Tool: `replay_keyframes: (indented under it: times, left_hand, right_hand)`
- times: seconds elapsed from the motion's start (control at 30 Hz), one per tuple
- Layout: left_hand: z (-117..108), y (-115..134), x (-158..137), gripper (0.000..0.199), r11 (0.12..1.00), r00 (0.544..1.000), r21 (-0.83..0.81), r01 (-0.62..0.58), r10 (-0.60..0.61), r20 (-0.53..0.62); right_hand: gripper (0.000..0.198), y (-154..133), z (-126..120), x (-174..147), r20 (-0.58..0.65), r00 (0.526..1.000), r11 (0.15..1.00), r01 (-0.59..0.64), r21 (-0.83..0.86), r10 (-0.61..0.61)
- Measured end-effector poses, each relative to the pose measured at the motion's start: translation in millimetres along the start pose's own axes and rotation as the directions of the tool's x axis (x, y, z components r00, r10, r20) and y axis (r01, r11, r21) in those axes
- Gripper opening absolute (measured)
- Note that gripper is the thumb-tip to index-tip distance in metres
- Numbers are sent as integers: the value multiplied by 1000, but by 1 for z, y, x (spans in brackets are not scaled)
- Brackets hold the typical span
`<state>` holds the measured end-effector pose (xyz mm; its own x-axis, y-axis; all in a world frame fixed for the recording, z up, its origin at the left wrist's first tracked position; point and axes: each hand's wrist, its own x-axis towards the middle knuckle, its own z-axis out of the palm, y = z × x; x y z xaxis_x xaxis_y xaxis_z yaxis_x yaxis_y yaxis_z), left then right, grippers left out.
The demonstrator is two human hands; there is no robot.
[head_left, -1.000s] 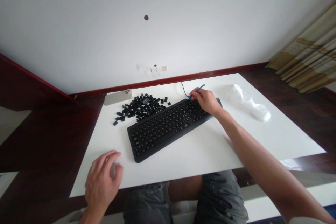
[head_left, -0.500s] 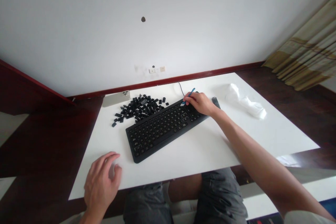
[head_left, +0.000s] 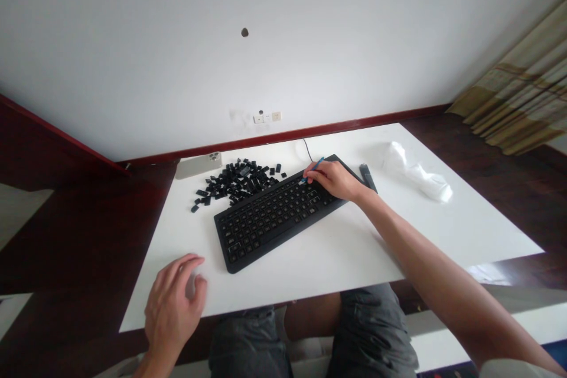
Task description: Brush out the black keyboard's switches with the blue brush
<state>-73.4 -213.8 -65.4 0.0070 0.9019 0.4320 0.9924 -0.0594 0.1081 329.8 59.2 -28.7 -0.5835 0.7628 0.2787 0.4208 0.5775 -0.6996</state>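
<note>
1. The working tip of the thin blue tool [head_left: 312, 168] was too small to make out where it met the keyboard [head_left: 270, 215], and the right hand [head_left: 333, 179] covered the keys beneath it; the person's forearm ran out of the picture at the lower right.
2. The right hand pinched the blue tool between its fingertips at the far right part of the keyboard, the tool sticking out to the left of the fingers.
3. The tool's long axis ran aslant, its upper end toward the wall and its lower end down at the keys.
4. The keyboard lay diagonally on the white table [head_left: 443, 230], near-left to far-right.
5. The left hand [head_left: 170, 307] rested open, fingers spread, on the table's near left edge, holding nothing.
6. A heap of loose black keycaps [head_left: 234, 182] lay just beyond the keyboard, a phone [head_left: 198, 165] past it.
</note>
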Motion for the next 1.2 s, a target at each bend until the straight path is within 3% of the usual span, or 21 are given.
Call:
replay_keyframes:
  times: [0.2,0.33,0.5,0.67,0.8,0.93,1.1,1.2]
  left_hand:
    - [-1,1,-1,28,1000,1000,-7,13,-13,-7]
    - [0,0,-1,28,1000,1000,-8,12,-12,0]
    - [0,-1,-2,28,1000,1000,-6,23,-23,8]
    - [-1,1,-1,28,1000,1000,-10,18,-18,4]
    - [-1,1,-1,28,1000,1000,-11,7,-7,-6]
    - [0,0,-2,27,1000,1000,-11,-3,3,-4]
    - [1,0,-1,27,1000,1000,-4,-7,7,-15]
    - [2,0,-2,27,1000,1000,1,2,-2,-11]
  right_hand:
    - [36,-4,-2,-1,76,997,998,-33,47,29]
    - [35,-3,-9,-2,52,996,996,-81,23,80]
    - [32,-6,-7,-3,175,983,995,-68,73,54]
    - [33,-4,-10,-4,141,987,997,-78,26,73]
    - [30,-4,-12,-4,219,975,998,-50,32,42]
    - [29,-8,-12,-5,183,982,999,-52,13,48]
    - [33,-9,-12,-5,252,968,998,-37,48,24]
    - [33,-7,-19,-5,207,974,996,-89,4,86]
